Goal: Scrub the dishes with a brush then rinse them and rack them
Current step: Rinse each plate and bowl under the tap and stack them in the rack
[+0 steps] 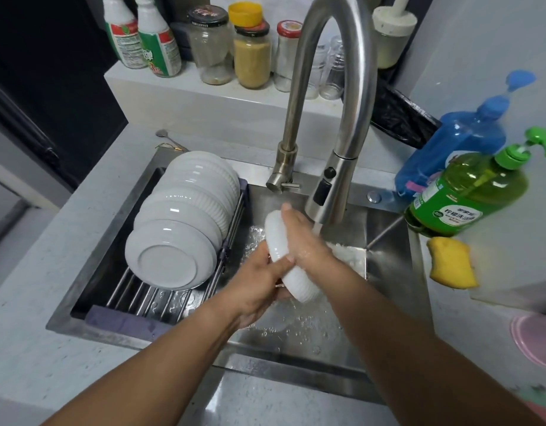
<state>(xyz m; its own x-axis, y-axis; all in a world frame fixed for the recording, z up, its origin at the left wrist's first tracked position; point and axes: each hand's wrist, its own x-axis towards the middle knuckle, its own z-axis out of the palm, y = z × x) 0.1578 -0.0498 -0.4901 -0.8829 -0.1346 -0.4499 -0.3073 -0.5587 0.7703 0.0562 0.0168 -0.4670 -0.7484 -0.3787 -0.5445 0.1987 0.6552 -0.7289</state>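
Observation:
A white ribbed bowl is held on edge over the steel sink, just under the running faucet. My left hand grips the bowl's left side from below. My right hand lies across its upper rim, wet from the water stream. Several white ribbed bowls lean in a row, bottoms facing me, on the sink rack at the left. No brush is visible in either hand.
A yellow sponge lies on the right counter beside a green dish-soap bottle and a blue bottle. Jars and spray bottles stand on the back ledge. A pink lid sits at the right edge.

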